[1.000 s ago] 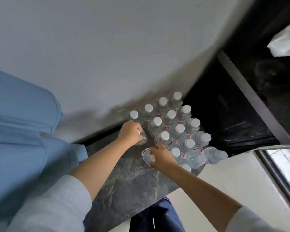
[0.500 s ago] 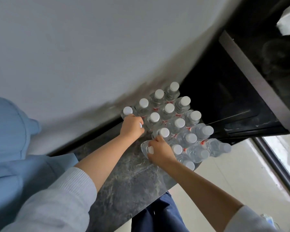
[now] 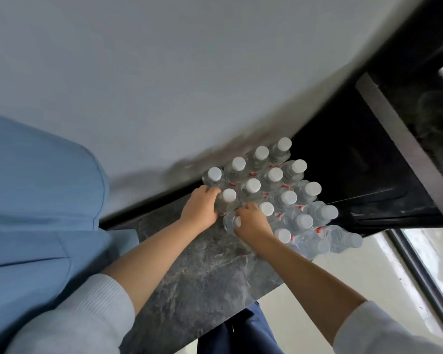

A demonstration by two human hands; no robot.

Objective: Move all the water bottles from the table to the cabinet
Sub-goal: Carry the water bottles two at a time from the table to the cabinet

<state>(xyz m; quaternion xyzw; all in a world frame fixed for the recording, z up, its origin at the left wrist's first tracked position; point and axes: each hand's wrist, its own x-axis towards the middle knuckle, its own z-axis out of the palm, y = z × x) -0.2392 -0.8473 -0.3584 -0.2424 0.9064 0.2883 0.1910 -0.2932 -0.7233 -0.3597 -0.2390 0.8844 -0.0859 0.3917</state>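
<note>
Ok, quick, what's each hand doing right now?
Left hand: gripping a bottle at the near-left of the cluster.
Right hand: gripping another bottle, its cap mostly covered by the fingers.

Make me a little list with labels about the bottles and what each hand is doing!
bottles: a tight cluster of clear water bottles with white caps, standing on the dark marbled table near its far corner
left hand: grip curled round a bottle at the cluster's near left edge
right hand: grip curled round a bottle at the near edge; its cap shows under the thumb
behind the bottles: a dark opening
beside the table: blue cloth
</note>
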